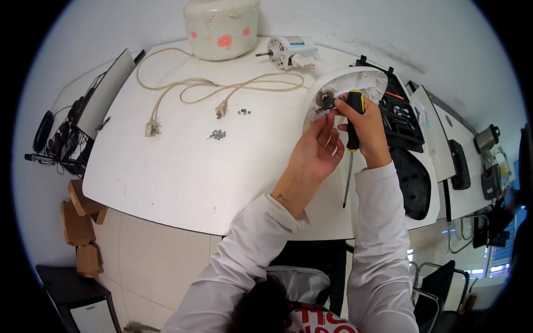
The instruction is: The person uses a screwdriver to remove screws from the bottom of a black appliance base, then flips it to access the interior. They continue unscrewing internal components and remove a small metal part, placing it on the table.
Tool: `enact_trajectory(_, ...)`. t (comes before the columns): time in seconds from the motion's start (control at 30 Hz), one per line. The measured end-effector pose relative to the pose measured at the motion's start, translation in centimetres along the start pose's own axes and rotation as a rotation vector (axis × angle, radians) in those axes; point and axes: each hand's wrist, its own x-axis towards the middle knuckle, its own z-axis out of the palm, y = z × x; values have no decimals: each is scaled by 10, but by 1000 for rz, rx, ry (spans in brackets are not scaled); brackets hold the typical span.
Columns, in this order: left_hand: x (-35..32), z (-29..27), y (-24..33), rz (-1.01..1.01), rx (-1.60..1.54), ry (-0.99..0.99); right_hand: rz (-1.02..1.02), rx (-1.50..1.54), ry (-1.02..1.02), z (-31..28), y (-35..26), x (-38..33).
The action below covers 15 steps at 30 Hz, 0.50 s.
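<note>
My right hand (369, 130) wraps round a black and yellow screwdriver (355, 105), its shaft slanting down toward me over the table. The thumb and forefinger of that hand also reach to a small dark part (327, 103) inside a curved white plastic housing (377, 81). Beside it, my left hand (317, 152) is palm up, fingers curled and fingertips closed at the same part. What the left fingertips hold is too small to make out. The housing lies at the right of the white table (183, 183).
Small screws (216, 135) and dark screws (244, 112) lie mid-table. Behind them a cream cord (191, 83) with plugs loops near a rice cooker (222, 33) and an electric motor (288, 51). An open black tool case (401, 119) stands at the right. Cardboard boxes (78, 225) sit lower left.
</note>
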Motion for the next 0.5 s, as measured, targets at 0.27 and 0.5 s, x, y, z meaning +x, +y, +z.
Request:
enact_trajectory(0.27,-13,-14,-9,-25,73,-43,57,35,-17,-6,3,-3)
enact_trajectory(0.5,-15,-19,-6,-30,68,-61,77,83,11,-5,6,-4)
